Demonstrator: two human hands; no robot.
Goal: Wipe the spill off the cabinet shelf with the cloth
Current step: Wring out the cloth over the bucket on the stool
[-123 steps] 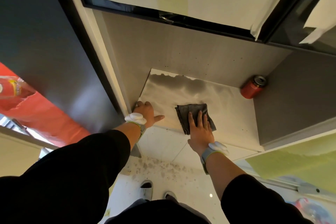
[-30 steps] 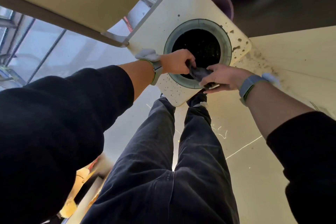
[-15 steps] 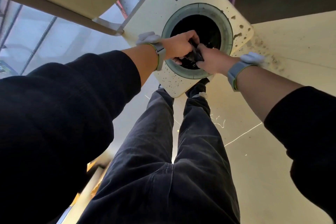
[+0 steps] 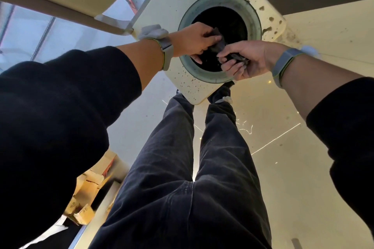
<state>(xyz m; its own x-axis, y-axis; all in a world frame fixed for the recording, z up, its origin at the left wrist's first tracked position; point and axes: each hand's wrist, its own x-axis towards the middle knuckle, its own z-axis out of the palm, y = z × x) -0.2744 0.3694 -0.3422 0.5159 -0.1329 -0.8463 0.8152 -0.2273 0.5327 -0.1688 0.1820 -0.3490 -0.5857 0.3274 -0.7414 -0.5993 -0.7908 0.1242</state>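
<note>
**Wringing the cloth over a bin opening**

Pale, glossy floor (image 4: 283, 168) fills the lower field, seen past the person's dark trousers (image 4: 182, 168); a cream, speckled bin lid (image 4: 174, 6) with a round grey-rimmed opening (image 4: 254, 26) stands just ahead of the feet. Cardboard boxes (image 4: 89, 188) lie at lower left.

The cloth (image 4: 219, 43), dark grey and crumpled, is stretched between both hands directly over the black opening. The left hand (image 4: 192, 41) grips one end with its fingers curled round it; the right hand (image 4: 245, 59) grips the other end, fingers curled and bunching the fabric. Both wrists carry bands.

Handling, as a judgement: the cloth is soft, light and limp, probably damp from the spill, so it will sag and drip wherever unsupported. It is best held bunched at its two ends, as here, for twisting, and later flattened under a palm for wiping.

Compared with half a second ago, the hands have drawn slightly apart, exposing more cloth between them. Four seconds ago the right hand pressed the cloth flat on the cabinet shelf beside a red can; neither shelf nor can is in view now.
</note>
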